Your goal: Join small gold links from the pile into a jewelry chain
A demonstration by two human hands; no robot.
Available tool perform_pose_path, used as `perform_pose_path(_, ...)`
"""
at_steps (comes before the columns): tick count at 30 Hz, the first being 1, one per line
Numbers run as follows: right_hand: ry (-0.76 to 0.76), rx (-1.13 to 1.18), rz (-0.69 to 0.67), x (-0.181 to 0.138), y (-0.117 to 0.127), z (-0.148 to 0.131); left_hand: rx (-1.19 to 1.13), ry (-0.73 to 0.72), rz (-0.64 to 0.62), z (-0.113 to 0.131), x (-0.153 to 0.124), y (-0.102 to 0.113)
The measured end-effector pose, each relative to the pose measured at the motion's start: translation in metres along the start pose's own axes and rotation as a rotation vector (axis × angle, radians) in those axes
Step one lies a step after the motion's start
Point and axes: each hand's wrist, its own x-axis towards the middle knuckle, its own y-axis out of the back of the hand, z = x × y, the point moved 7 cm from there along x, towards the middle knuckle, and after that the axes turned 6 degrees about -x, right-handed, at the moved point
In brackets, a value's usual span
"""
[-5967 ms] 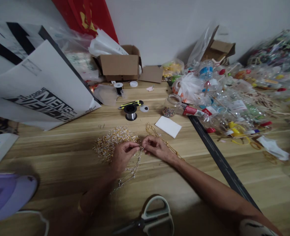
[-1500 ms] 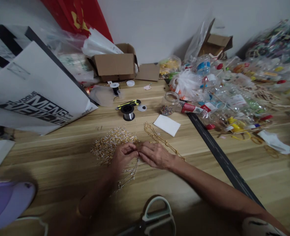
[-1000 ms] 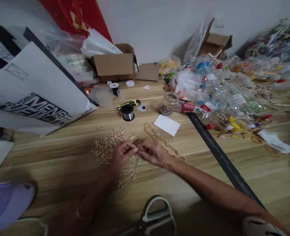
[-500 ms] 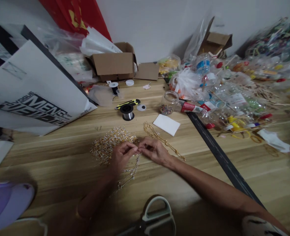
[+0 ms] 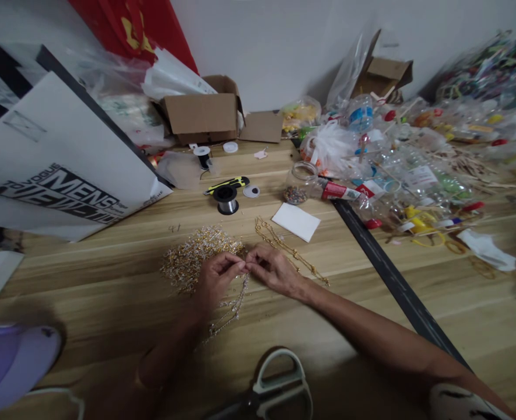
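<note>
My left hand (image 5: 214, 279) and my right hand (image 5: 273, 270) meet fingertip to fingertip over the wooden table (image 5: 87, 291). Both pinch the top end of a thin beaded gold chain (image 5: 232, 306), which trails down and left below my left hand. A heap of small gold and silver pieces (image 5: 192, 254) lies just behind my left hand. Another gold chain (image 5: 284, 248) runs from behind my right hand toward the right.
A spool of wire (image 5: 226, 199), a yellow-black cutter (image 5: 225, 184), a bead jar (image 5: 299, 182) and a white card (image 5: 296, 221) lie further back. Scissors (image 5: 275, 388) sit at the near edge. A cardboard box (image 5: 201, 114), a large white bag (image 5: 60, 157) and plastic clutter (image 5: 415, 157) fill the far side.
My hands stay pinched together on the chain. Only small finger shifts show, and the view has drifted slightly.
</note>
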Motion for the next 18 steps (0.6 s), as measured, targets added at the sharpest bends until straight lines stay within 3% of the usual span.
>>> perform_pose_path(9,-0.049,0.054,-0.022,0.0002,0.0001,0.0004,0.003,0.008,0.013,-0.0016,0.0002,0.0011)
perform_pose_path(18,-0.198,0.295,-0.061,0.0010,-0.0038,0.0090,-0.089,-0.025,0.017,0.0044,0.0013,-0.0048)
